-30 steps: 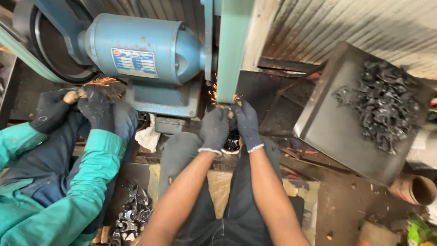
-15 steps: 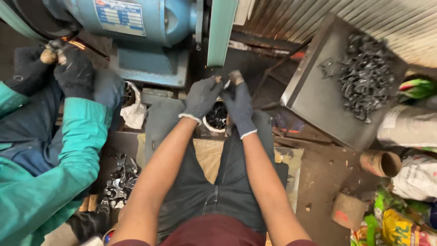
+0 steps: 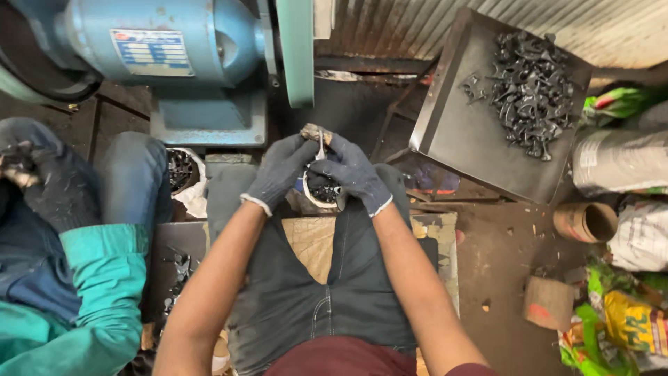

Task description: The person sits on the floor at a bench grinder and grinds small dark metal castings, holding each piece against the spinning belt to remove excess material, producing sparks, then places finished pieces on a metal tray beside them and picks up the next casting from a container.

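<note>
**Two gloved hands on a small metal piece below the grinder**

The blue grinder motor [image 3: 167, 52] serves as the landmark. Just below and to the right of it, the left hand [image 3: 278, 170] and the right hand [image 3: 351, 174], both in dark knit gloves, meet over the person's knees. Between them they pinch a small metal piece [image 3: 319, 147], pale and narrow; each grip is closed around it, fingers curled tight, with a worn brownish block showing just above the fingertips. Directly under the hands, still below the motor, stands a white bowl [image 3: 321, 195] filled with dark metal parts.

Far to the right of the motor, a dark tilted tray [image 3: 480, 146] carries a heap of black metal parts [image 3: 532, 90]. Below the motor and to its left, a second small container of dark parts [image 3: 182, 170] rests beside a co-worker's knee. That co-worker's teal sleeve [image 3: 90, 292] fills the lower left corner, well below the motor.
</note>
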Demonstrator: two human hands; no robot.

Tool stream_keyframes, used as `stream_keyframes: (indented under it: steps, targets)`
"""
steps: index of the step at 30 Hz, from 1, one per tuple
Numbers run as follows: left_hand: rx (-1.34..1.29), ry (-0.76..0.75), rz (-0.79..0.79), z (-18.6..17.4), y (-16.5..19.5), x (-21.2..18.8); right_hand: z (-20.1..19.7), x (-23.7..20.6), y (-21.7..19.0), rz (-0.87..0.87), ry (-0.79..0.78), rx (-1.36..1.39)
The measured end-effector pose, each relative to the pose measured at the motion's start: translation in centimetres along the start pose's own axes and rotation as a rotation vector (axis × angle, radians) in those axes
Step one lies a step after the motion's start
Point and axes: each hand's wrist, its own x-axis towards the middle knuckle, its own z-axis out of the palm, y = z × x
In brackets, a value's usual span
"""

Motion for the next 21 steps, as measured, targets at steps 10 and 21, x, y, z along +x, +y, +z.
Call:
stream_keyframes:
  steps: [10,21]
  targets:
    - [0.234,0.349,-0.232,-0.3,-8.6,6.3,-0.6,8.3,6.6,0.147,0.202,0.128]
    - [0.174,0.327,-0.145,-0.2,-4.6,4.1,-0.4,6.1,5.0,0.074,0.139,0.166]
